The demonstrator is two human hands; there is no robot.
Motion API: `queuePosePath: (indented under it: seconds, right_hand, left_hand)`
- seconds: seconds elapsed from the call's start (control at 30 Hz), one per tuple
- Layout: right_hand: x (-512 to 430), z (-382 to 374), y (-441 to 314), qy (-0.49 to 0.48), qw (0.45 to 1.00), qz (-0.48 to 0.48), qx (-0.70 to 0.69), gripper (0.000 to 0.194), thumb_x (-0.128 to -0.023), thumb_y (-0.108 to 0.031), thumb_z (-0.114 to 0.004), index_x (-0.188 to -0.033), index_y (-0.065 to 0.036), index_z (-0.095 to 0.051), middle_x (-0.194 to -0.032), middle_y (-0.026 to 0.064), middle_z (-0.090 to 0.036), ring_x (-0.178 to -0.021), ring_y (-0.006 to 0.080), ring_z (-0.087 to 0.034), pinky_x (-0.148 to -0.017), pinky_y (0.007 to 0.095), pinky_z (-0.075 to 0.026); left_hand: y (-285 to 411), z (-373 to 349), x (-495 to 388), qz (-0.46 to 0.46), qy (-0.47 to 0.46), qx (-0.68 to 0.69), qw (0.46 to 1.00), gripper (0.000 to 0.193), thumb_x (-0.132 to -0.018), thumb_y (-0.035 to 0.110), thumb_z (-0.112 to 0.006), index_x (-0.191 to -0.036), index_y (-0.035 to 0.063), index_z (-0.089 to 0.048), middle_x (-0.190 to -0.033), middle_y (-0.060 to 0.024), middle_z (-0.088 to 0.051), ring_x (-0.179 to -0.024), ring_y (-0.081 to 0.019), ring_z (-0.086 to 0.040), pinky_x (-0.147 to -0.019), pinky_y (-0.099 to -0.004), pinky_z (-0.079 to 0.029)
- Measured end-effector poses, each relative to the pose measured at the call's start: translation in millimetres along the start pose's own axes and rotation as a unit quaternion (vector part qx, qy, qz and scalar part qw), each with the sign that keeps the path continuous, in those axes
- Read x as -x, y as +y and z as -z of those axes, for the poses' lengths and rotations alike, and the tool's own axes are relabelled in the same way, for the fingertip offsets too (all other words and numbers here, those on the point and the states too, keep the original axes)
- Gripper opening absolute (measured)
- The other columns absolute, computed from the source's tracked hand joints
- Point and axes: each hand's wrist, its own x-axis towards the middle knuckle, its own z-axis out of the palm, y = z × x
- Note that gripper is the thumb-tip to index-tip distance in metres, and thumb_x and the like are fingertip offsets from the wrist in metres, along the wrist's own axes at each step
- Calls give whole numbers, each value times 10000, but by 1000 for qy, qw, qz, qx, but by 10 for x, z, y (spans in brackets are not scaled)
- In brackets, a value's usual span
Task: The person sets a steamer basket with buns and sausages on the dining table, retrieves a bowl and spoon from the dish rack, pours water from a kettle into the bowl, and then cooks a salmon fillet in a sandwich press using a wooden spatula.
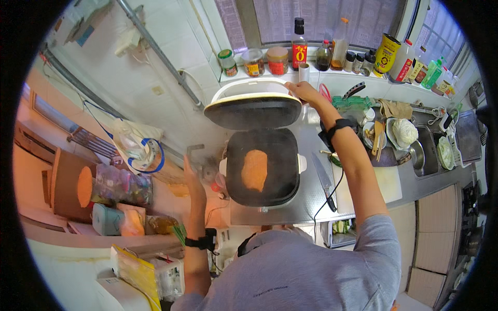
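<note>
A square electric griddle (262, 194) with a dark cooking plate stands in front of me on the metal counter. On its plate lies a flat, orange-brown piece of food (255, 171), and haze hangs over it. The griddle's lid (253, 110), pale outside and dark inside, is raised at the back. My right hand (303, 93) grips the right corner of the lid's rim. To the left of the griddle, my left hand (193, 179) is held up edge-on, away from the plate, with nothing visible in it. Its fingers look extended but slightly blurred.
A kitchen knife (325, 180) lies right of the griddle beside a white cutting board (367, 190). A dark cable (325, 206) crosses the counter edge. Bottles and jars (277, 62) line the windowsill. Farther right are a cabbage (404, 132) and a sink (428, 165).
</note>
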Motion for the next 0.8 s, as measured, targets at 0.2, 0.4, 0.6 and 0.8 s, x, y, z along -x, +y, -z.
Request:
queuePosePath:
  seconds: [0.2,0.4,0.6,0.8]
  right_hand:
    - [-601,4,85,-14,992,-27,-125,466,-843,-403,-614,-967,46,-625,-843,71,-624,-653,151,-558,-538,291,-451]
    - [-746,56,331,-45,965,11,-259,442,-896,-434,-517,-1051,-29,-600,-851,27,-606,-752,116,-548,-680,276,-424]
    - [-362,-26,226,48,967,3,-250,628,-929,-519,-341,-1235,9,-486,-1111,124,-585,-1004,236,-540,-921,354,-383]
    - [643,-332,296,205,955,176,-119,462,-938,-380,-407,-1082,34,-554,-1082,230,-590,-1040,313,-550,-896,368,-400]
  left_hand:
    - [494,71,252,-294,56,-327,897,836,-868,620,-378,-1418,9,-223,-1461,-255,-173,-1345,-445,-155,-1042,-601,-122]
    - [564,89,517,-348,19,-333,876,879,-817,696,-374,-1452,125,-164,-1466,-255,-140,-1347,-456,-130,-1022,-645,-103]
    - [666,-295,453,-291,-189,-217,913,869,-829,709,-304,-1461,151,-96,-1478,-253,-88,-1349,-461,-113,-1012,-676,-62]
    - [835,-398,469,-335,-162,-188,909,860,-851,689,-266,-1458,109,-80,-1479,-262,-68,-1355,-456,-95,-1016,-671,-27]
